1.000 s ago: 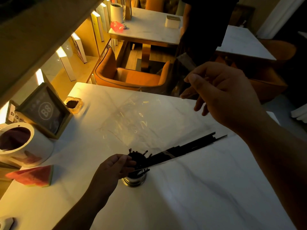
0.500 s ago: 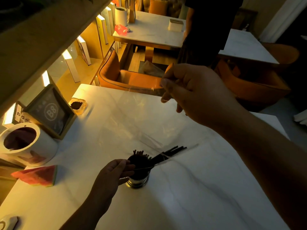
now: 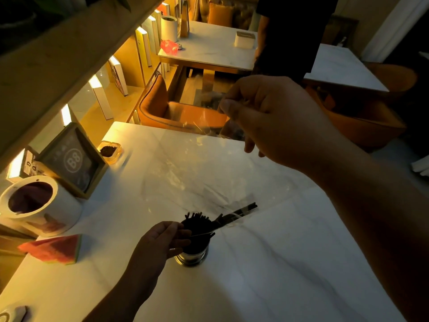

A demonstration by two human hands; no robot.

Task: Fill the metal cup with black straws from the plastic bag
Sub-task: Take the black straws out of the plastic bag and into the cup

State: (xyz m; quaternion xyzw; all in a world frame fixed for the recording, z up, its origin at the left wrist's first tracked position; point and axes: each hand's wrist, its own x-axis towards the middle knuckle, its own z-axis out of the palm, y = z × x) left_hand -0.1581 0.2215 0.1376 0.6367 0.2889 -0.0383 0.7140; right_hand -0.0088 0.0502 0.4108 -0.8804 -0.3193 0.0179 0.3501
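A short, round, shiny metal cup [image 3: 191, 255] stands on the white marble-patterned table [image 3: 267, 275], a little toward the near side of the tabletop. It is crammed with thin black straws [image 3: 197, 223], whose tips bristle above its rim in a dark tuft; a few more of them lean out to the right, lying slantwise with their far ends still inside the clear plastic bag [image 3: 185, 173]. The bag is thin and nearly invisible (only creases and glints of warm light give it away), and it stretches from the cup's mouth upward to the raised right hand [image 3: 274, 119].

The right hand pinches the bag's upper end between thumb and curled fingers, holding it well above the table. The left hand [image 3: 162, 242] sits against the left side of the cup, its fingers wrapped around the bag's mouth and the bunched straws at the rim.

To the left stand a white cylindrical container [image 3: 39, 205], a framed dark sign marked "B8" [image 3: 74, 159], a small glass dish [image 3: 110, 151] of dark bits, and a watermelon-slice-shaped object [image 3: 55, 249].
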